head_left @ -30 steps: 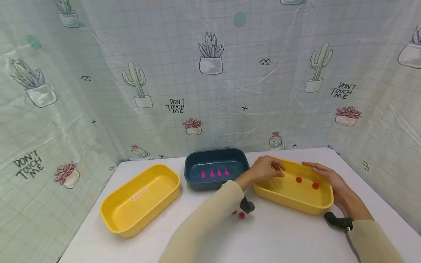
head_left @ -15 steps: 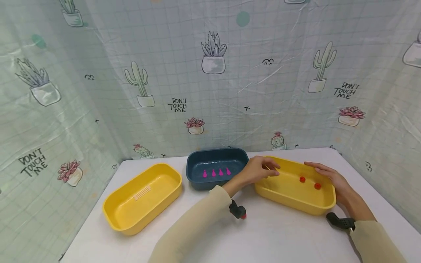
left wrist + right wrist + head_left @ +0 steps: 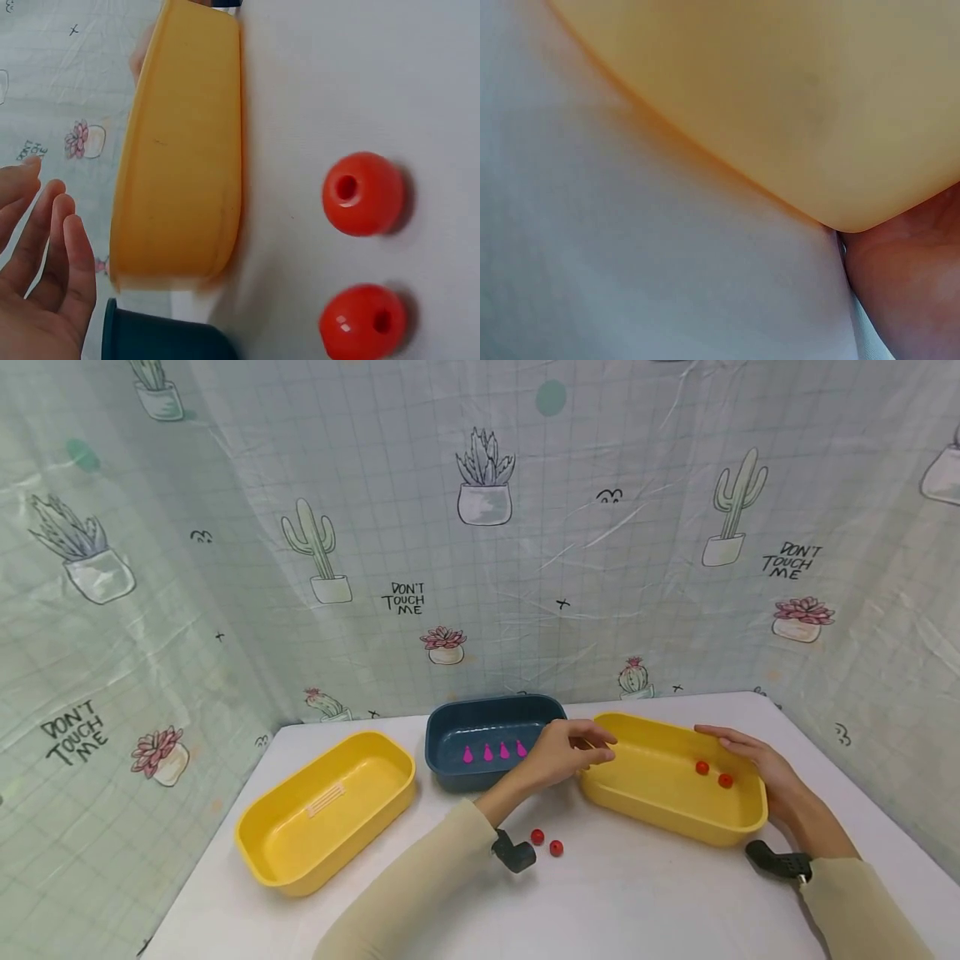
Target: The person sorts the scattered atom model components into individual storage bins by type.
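Note:
My left hand, fingers loosely bent and holding nothing, hovers between the dark blue bin and the left end of the right-hand yellow bin. In the left wrist view the fingers are spread beside that yellow bin. My right hand rests against the bin's right end, its visible fingers straight along the far rim; its thumb is hidden. Inside lie two red beads. Two more red beads, with holes through them, sit on the white table below my left hand.
Several pink pear-shaped pieces lie in the blue bin. Another yellow bin stands at the left, with several thin pale sticks inside. A printed curtain hangs behind the table.
My left hand has drawn back leftward from over the right yellow bin, uncovering the two beads on the table. One bead in the bin has shifted right. My right hand stays put.

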`<state>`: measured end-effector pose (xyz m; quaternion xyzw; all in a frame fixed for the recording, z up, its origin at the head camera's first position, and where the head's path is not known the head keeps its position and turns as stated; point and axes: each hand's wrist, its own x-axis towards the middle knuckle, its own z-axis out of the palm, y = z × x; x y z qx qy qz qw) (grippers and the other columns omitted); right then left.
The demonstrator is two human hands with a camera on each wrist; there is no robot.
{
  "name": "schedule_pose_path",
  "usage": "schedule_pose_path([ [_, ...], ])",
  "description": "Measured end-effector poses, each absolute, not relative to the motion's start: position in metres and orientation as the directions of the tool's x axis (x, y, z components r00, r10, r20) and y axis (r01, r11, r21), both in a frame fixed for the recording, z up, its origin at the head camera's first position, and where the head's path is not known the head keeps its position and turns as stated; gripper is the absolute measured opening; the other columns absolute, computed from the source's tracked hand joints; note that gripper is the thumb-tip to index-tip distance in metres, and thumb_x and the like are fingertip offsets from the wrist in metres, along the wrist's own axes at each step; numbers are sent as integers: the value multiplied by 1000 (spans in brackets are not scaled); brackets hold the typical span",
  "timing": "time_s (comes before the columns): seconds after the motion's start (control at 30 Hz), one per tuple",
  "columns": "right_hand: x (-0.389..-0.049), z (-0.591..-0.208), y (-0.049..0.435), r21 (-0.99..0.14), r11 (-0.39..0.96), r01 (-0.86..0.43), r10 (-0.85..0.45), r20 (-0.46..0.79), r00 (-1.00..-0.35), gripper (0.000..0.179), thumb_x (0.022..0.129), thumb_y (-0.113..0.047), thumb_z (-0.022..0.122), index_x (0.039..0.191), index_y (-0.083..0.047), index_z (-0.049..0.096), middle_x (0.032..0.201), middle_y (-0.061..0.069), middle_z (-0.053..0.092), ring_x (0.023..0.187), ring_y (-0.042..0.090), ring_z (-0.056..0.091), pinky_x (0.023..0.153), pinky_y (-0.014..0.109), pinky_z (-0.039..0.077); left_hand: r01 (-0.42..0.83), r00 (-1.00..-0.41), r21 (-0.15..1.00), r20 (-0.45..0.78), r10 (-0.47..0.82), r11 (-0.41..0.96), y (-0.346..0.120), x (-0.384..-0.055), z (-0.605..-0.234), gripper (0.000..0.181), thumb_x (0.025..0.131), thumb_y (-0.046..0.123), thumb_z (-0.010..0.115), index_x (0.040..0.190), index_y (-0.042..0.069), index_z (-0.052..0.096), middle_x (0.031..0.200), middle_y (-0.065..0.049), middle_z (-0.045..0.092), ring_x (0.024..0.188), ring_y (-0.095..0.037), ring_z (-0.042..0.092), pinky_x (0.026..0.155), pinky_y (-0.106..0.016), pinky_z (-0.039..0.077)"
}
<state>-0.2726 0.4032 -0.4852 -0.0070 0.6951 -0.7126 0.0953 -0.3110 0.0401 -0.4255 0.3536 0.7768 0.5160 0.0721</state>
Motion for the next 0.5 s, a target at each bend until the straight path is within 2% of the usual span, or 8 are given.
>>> schedule_pose_path([
  [0.33,-272,-486,404,-992,-27,121,-150,-116,-982,48,110,-37,44,158,-32,44,130,-35,59,113,-7,65,95,21,57,420,-789,878,229,570,229,-4,-298,-436,25,95,28,74,118,16,77,104,2,75,88,-6,64,72,-19,57],
  [0.5,-272,-486,405,-991,-35,128,-154,-121,-981,48,110,-37,44,158,-32,43,131,-35,59,113,-7,65,96,22,57,403,-779,894,222,586,197,-24,-286,-441,25,96,26,74,119,16,76,108,-1,76,86,-8,66,74,-22,59],
])
